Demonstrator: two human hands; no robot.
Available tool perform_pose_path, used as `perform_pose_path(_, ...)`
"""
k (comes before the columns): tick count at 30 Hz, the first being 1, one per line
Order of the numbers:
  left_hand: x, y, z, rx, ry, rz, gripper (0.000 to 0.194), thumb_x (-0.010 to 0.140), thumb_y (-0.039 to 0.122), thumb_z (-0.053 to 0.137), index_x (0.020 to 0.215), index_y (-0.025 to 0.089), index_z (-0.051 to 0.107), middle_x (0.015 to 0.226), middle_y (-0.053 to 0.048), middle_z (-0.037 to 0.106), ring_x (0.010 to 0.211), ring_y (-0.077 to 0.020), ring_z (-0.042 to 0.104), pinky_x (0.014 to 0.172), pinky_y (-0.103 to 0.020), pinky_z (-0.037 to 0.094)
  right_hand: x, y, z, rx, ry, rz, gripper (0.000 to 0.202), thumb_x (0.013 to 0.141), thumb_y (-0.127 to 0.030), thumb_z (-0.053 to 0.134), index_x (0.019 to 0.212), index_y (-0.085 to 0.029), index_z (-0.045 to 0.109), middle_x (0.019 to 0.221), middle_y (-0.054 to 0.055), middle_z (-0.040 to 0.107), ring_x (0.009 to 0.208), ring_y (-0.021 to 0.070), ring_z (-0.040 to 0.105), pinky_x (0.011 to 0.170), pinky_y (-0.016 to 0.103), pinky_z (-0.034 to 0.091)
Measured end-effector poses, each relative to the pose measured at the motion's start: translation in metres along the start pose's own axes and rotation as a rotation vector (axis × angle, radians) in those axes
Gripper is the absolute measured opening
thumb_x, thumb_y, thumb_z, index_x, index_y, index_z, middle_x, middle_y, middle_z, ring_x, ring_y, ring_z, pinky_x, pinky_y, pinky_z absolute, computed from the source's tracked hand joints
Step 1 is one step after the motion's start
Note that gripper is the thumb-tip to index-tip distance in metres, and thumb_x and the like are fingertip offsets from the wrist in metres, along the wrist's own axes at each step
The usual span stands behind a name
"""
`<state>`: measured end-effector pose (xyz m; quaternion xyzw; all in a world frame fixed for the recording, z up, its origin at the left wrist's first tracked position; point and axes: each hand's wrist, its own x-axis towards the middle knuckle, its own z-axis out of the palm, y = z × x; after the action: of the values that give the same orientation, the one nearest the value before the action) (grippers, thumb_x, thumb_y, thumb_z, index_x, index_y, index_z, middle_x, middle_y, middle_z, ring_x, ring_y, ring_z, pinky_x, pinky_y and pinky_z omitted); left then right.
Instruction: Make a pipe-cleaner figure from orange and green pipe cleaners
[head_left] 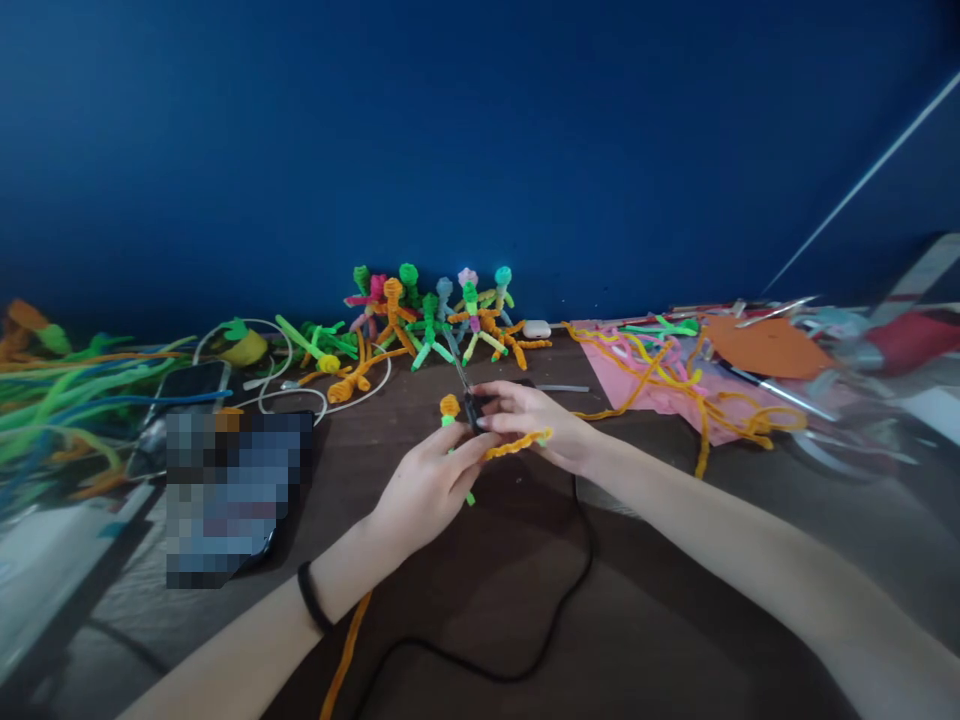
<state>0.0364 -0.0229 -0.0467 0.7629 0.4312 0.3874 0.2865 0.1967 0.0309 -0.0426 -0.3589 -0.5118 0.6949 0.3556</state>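
A small pipe-cleaner figure [449, 406] with a coiled orange head and green parts is pinched in my left hand [429, 478]. One of its orange, twisted limbs [517, 445] stretches rightward beneath the fingers of my right hand [536, 420]. My right hand is closed around the dark handles of slim scissors [462, 375], whose metal blades point up and away from me. Both hands nearly touch above the table, and my fingers cover the figure's middle. Behind the blades stands a group of finished-looking pipe-cleaner figures [430, 325] in several colours.
On the left lie a phone [247, 490] with a blurred-out screen, a white cable [281, 350] and loose pipe cleaners [67, 400]. Pink sheets [622, 375], an orange piece [765, 345] and yellow pipe cleaners lie right. A black cord [525, 672] curves across the dark table's front.
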Motion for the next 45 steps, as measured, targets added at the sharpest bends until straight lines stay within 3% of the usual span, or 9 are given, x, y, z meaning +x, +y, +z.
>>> perform_pose_path(3, 0.004, 0.004, -0.002, -0.239, 0.002, -0.147, 0.014, 0.075, 0.024, 0.057, 0.081, 0.02, 0.07, 0.079, -0.006, 0.062, 0.071, -0.0171, 0.057, 0.068, -0.024, 0.042, 0.002, -0.001, -0.001, -0.042, 0.089, -0.063, 0.041, 0.063, -0.019, 0.066, 0.102, -0.019, 0.053, 0.072, -0.002, 0.053, 0.053, 0.0059, 0.048, 0.042, 0.018, 0.033)
perform_pose_path(7, 0.012, 0.0, -0.014, -0.65, -0.034, -0.362, 0.029, 0.081, 0.035, 0.048, 0.099, 0.017, 0.062, 0.068, -0.004, 0.061, 0.049, -0.0123, 0.055, 0.048, -0.023, 0.042, 0.004, -0.004, -0.009, -0.036, 0.128, -0.132, 0.04, 0.06, -0.022, 0.069, 0.098, -0.018, 0.054, 0.068, -0.004, 0.047, 0.049, 0.004, 0.039, 0.039, 0.017, 0.026)
perform_pose_path(11, 0.02, -0.013, -0.036, -1.027, 0.14, -0.418, 0.024, 0.085, 0.031, 0.043, 0.087, 0.015, 0.061, 0.044, 0.008, 0.034, 0.03, -0.0027, 0.026, 0.034, -0.016, 0.026, 0.003, -0.008, -0.019, -0.101, 0.036, -0.106, 0.04, 0.063, -0.025, 0.068, 0.1, -0.018, 0.054, 0.071, -0.001, 0.053, 0.05, 0.0044, 0.041, 0.039, 0.017, 0.027)
perform_pose_path(13, 0.025, -0.018, -0.046, -1.151, 0.223, -0.445, 0.028, 0.088, 0.027, 0.035, 0.074, 0.015, 0.057, 0.043, 0.008, 0.029, 0.03, -0.0029, 0.022, 0.034, -0.016, 0.024, 0.002, -0.009, -0.021, -0.131, -0.014, -0.093, 0.042, 0.066, -0.026, 0.066, 0.104, -0.019, 0.051, 0.072, 0.0, 0.057, 0.046, 0.0038, 0.04, 0.039, 0.017, 0.029)
perform_pose_path(20, 0.031, -0.025, -0.055, -1.276, 0.347, -0.482, 0.028, 0.082, 0.011, 0.029, 0.064, 0.013, 0.05, 0.047, 0.005, 0.032, 0.035, -0.0042, 0.03, 0.038, -0.016, 0.031, -0.002, -0.014, -0.023, -0.304, -0.221, -0.036, 0.037, 0.069, -0.028, 0.065, 0.101, -0.017, 0.051, 0.065, -0.002, 0.05, 0.053, 0.0052, 0.043, 0.039, 0.015, 0.021)
perform_pose_path(27, 0.024, -0.022, -0.047, -1.178, 0.224, -0.545, 0.021, 0.082, 0.02, 0.046, 0.097, 0.015, 0.059, 0.057, 0.002, 0.044, 0.041, -0.0056, 0.04, 0.034, -0.014, 0.029, -0.001, -0.017, -0.033, -0.463, -0.316, -0.133, 0.03, 0.076, -0.04, 0.057, 0.092, -0.015, 0.049, 0.062, -0.004, 0.046, 0.055, 0.0064, 0.042, 0.054, 0.021, 0.034)
perform_pose_path(32, 0.026, -0.021, -0.046, -1.165, 0.298, -0.546, 0.026, 0.085, 0.016, 0.035, 0.075, 0.009, 0.058, 0.054, 0.001, 0.04, 0.038, -0.0043, 0.034, 0.032, -0.014, 0.025, -0.003, -0.022, -0.035, -0.527, -0.371, -0.102, 0.027, 0.083, -0.04, 0.047, 0.093, -0.015, 0.048, 0.059, -0.005, 0.044, 0.053, 0.0068, 0.041, 0.054, 0.02, 0.033)
perform_pose_path(40, 0.029, -0.024, -0.045, -1.417, 0.33, -0.482, 0.027, 0.089, 0.019, 0.03, 0.073, 0.015, 0.05, 0.056, 0.002, 0.04, 0.044, -0.0053, 0.039, 0.043, -0.015, 0.034, -0.013, -0.031, -0.032, -0.709, -0.785, 0.092, 0.024, 0.081, -0.033, 0.051, 0.095, -0.014, 0.054, 0.076, 0.001, 0.049, 0.059, 0.0062, 0.043, 0.056, 0.02, 0.036)
perform_pose_path(45, 0.03, -0.017, -0.04, -1.449, 0.323, -0.466, 0.028, 0.09, 0.022, 0.029, 0.074, 0.016, 0.05, 0.055, 0.003, 0.037, 0.043, -0.0052, 0.036, 0.043, -0.015, 0.032, -0.014, -0.029, -0.023, -0.739, -0.89, 0.122, 0.026, 0.08, -0.034, 0.052, 0.096, -0.014, 0.054, 0.08, 0.002, 0.052, 0.064, 0.0075, 0.044, 0.06, 0.02, 0.037)
